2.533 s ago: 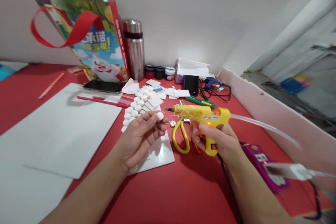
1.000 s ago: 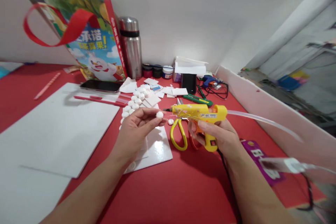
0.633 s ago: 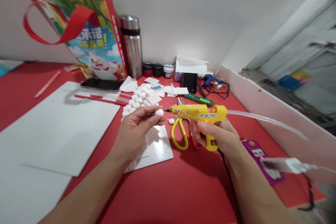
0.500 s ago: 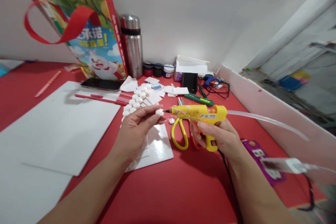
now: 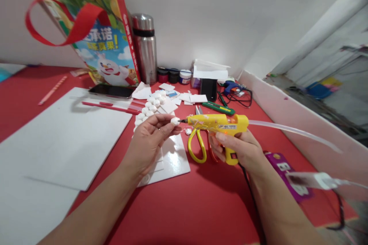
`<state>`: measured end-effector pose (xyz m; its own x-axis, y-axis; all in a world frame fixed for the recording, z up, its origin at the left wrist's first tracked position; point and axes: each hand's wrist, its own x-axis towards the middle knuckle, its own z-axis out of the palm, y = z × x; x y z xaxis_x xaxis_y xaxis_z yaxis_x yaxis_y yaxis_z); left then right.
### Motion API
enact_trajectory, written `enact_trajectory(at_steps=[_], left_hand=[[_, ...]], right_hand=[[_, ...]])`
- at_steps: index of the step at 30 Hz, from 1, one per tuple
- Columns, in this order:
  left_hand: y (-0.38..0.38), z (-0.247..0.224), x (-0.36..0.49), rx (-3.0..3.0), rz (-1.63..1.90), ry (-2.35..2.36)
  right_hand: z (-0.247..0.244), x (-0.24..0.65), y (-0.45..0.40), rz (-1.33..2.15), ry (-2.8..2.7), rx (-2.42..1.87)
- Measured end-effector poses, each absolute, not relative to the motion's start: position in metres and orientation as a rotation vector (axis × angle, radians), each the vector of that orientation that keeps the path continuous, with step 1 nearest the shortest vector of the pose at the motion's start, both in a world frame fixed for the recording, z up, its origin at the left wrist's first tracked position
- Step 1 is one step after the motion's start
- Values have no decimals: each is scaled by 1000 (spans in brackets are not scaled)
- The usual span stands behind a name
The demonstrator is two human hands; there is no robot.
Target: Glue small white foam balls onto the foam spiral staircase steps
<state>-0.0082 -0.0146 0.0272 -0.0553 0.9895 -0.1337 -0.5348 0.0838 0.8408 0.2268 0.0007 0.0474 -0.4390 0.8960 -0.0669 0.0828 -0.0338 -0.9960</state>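
Rows of white pieces (image 5: 149,109), seemingly well advanced, with another at the nozzle (image 5: 183,121).
The left hand (image 5: 147,137), hiding the rows' near end, pinched a rounded white piece (image 5: 174,121); whether the nozzle touched it was hard to tell. A loose white disc (image 5: 188,131), apparently yet unplaced, lay beside yellow-handled scissors (image 5: 197,149). The yellow glue gun (image 5: 211,122) sat gripped in the right hand (image 5: 243,143), its cord (image 5: 249,187) cut off below.

Yellow glue gun (image 5: 212,122), one; held white piece (image 5: 174,121), one; clear stick (image 5: 293,130), one; lidded jars (image 5: 185,77), three; steel flask (image 5: 146,55), one; printed bag (image 5: 107,55), one.
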Motion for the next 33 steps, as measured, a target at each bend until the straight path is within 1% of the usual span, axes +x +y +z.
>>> enact_trajectory(at_steps=[33], left_hand=[[-14,27,-8,630,1416,908]], right_hand=[[55,218,-3,1474,-1526,-1040]])
